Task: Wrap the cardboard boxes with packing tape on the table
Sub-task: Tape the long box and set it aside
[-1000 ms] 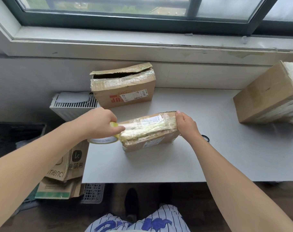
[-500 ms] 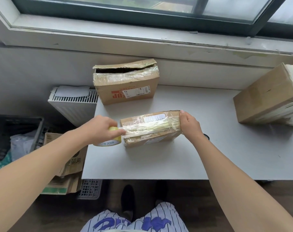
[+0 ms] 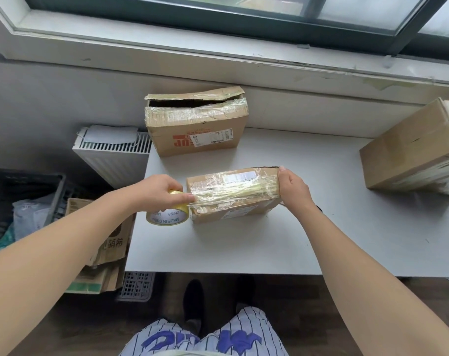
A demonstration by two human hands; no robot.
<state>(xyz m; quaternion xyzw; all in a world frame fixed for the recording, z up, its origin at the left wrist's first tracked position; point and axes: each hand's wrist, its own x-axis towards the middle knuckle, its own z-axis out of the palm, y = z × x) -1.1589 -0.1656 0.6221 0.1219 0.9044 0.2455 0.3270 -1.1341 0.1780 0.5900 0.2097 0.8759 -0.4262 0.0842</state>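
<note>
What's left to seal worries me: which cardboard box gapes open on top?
The upright brown cardboard box with red print, at the wall; the held flat box and the right-edge box look closed.

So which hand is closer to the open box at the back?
Left. The left hand, holding the tape roll, is in front of the open box; the right hand grips the small box farther right.
</note>
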